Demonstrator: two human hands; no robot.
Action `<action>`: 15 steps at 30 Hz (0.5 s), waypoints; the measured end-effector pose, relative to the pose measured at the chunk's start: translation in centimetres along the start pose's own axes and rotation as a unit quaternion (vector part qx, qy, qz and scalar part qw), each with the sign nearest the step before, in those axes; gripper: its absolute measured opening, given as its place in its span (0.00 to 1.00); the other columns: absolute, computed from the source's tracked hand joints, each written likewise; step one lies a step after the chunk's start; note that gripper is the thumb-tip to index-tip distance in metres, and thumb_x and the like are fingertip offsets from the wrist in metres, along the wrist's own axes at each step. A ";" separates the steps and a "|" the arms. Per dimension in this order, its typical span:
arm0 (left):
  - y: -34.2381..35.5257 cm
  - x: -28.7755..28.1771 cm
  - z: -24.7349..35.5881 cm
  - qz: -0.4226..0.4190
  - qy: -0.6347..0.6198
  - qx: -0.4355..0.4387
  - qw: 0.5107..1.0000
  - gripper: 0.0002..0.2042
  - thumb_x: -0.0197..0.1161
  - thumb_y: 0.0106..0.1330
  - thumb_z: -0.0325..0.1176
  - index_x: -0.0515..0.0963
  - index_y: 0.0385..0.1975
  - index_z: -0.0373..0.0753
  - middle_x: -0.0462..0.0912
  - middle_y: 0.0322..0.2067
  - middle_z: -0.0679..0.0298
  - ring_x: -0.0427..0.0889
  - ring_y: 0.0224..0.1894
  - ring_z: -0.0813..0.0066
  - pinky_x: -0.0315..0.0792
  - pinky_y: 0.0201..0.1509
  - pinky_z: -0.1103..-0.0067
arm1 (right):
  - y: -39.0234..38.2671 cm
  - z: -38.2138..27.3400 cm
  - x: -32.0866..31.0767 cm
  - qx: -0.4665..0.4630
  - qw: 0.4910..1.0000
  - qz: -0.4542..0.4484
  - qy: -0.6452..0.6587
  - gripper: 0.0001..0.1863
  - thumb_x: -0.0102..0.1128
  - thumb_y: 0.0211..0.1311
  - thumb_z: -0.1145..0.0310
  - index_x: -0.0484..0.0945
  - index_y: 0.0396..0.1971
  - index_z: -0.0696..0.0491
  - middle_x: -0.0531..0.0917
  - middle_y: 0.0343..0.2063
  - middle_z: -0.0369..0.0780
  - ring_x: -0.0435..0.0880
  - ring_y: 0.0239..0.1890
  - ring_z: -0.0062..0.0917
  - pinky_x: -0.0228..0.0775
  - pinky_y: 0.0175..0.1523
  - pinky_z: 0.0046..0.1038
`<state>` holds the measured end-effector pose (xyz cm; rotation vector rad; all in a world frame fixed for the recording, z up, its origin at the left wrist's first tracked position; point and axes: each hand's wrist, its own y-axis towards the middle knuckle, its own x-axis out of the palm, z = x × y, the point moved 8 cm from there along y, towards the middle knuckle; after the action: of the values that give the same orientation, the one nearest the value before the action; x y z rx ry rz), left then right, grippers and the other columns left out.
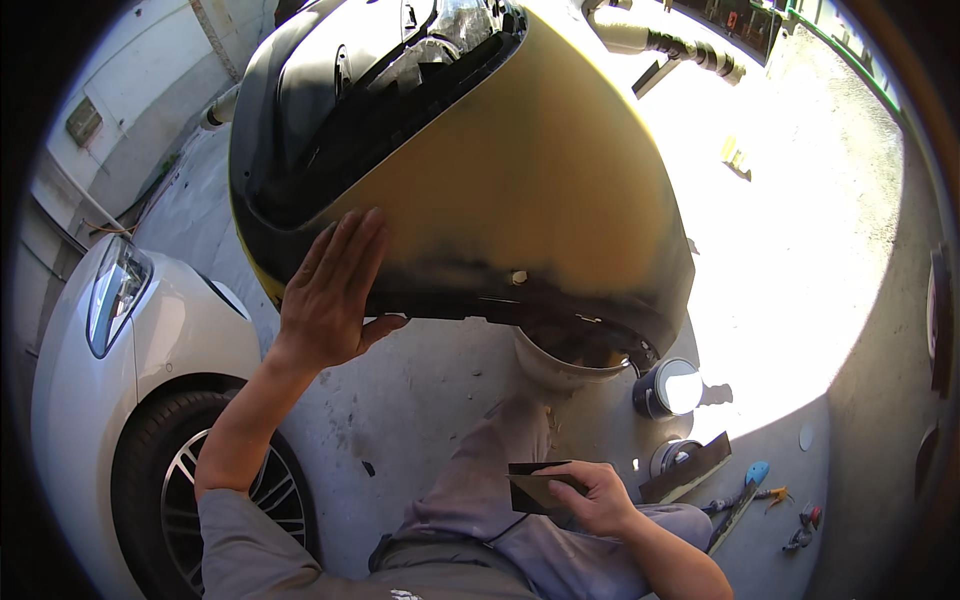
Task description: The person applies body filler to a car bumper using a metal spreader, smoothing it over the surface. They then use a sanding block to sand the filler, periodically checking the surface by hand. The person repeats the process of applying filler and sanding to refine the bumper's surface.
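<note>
A large curved body panel [520, 180], ochre with black edges, is filling the upper centre of the frame. A white car [190, 325] is taking up the left side, its dark-tyred wheel [215, 490] sitting at the lower left. A padded, striped stand arm [690, 52] is jutting out beside the panel at the upper right. The left hand [335, 290] is lying flat over the panel's lower left edge — fingers straight and together, thumb spread — and is hiding part of the black border. A pale bowl [570, 376] is standing below the panel, which is covering part of its rim. At the lower centre, the right hand [600, 497] is pinching a dark sheet [535, 493] between thumb and fingers, blocking part of the leg behind. A dark can [668, 388] is standing near the bowl; below it, a long dark strip [690, 470] is partly covering a smaller can [664, 458]. Further right, a blue-ended tool [757, 472] and a yellow-ended tool [778, 496] are lying on the floor.
</note>
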<state>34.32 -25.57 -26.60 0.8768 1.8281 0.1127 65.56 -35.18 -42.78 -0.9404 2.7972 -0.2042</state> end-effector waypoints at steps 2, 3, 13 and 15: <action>2.1 -0.9 0.4 0.030 -0.025 0.015 0.999 0.47 0.51 0.74 0.68 0.61 0.76 0.27 0.63 0.77 0.46 0.58 0.81 0.48 0.54 0.84 0.60 | 0.2 -0.3 0.1 -0.015 1.000 -0.007 0.006 0.14 0.63 0.72 0.73 0.87 0.54 0.56 0.91 0.41 0.45 0.91 0.41 0.28 0.81 0.50 0.28; 3.8 -1.3 0.7 0.031 -0.039 0.019 0.999 0.47 0.50 0.75 0.68 0.60 0.77 0.27 0.63 0.77 0.46 0.58 0.81 0.49 0.53 0.84 0.61 | 0.4 -0.4 0.3 -0.021 1.000 -0.014 -0.006 0.14 0.63 0.72 0.73 0.87 0.54 0.56 0.91 0.41 0.45 0.91 0.41 0.28 0.81 0.50 0.28; 15.4 -2.0 3.7 0.104 -0.064 0.052 0.991 0.46 0.49 0.76 0.66 0.54 0.80 0.31 0.56 0.80 0.49 0.55 0.82 0.56 0.48 0.86 0.64 | 1.4 0.5 0.0 -0.010 0.998 0.009 -0.057 0.14 0.65 0.69 0.73 0.88 0.52 0.55 0.91 0.44 0.47 0.92 0.46 0.36 0.82 0.53 0.32; 12.3 -1.7 2.4 0.085 -0.069 0.036 0.993 0.47 0.53 0.74 0.66 0.54 0.80 0.31 0.57 0.80 0.49 0.55 0.82 0.55 0.49 0.86 0.63 | 1.4 0.4 -0.2 -0.013 0.997 0.012 -0.069 0.14 0.65 0.69 0.73 0.88 0.52 0.55 0.91 0.45 0.47 0.92 0.46 0.37 0.81 0.53 0.32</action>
<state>42.93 -18.44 -20.67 1.0644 1.6358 0.0909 65.04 -34.01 -43.44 -0.8893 2.6895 -0.0964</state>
